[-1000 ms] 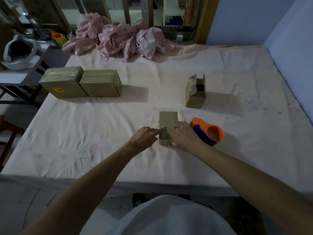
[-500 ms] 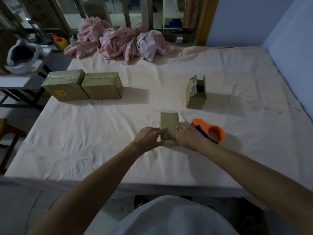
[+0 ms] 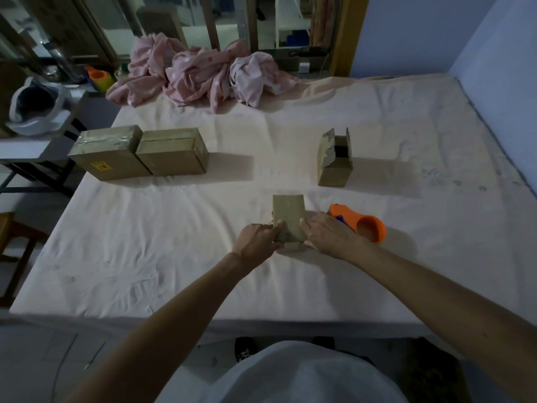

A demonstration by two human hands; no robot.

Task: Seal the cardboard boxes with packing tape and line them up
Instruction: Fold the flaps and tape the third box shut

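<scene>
Item 1: small box [image 3: 288, 216]. I am logging it as lying on the sheeted table [image 3: 174, 257], near the front edge and dead ahead of the person, its long axis running straight away from the body. Its flaps are lying flat. I cannot tell whether tape is already across them.

Item 2: left hand [image 3: 257, 239]. I am seeing it gripping the box's near left corner, fingers curled against the side.

Item 3: right hand [image 3: 328, 234]. I am seeing it gripping the near right corner, fingertips resting on the top face. The box is sitting squarely between the two hands.

Item 4: tape dispenser [image 3: 363, 228], orange. I am logging it as lying just beyond the right hand, so that hand is the nearer one for any further taping.

Item 5: sealed boxes [image 3: 139, 154], two, touching side by side. I am placing them well to the left and farther back. I am judging that the coming move is turning on this: the row is lying up and left of the held box, on the left hand's side, with its free end facing right.

Item 6: open box [image 3: 334, 164]. I am noting it standing farther back on the right, flaps up, not yet sealed.
</scene>
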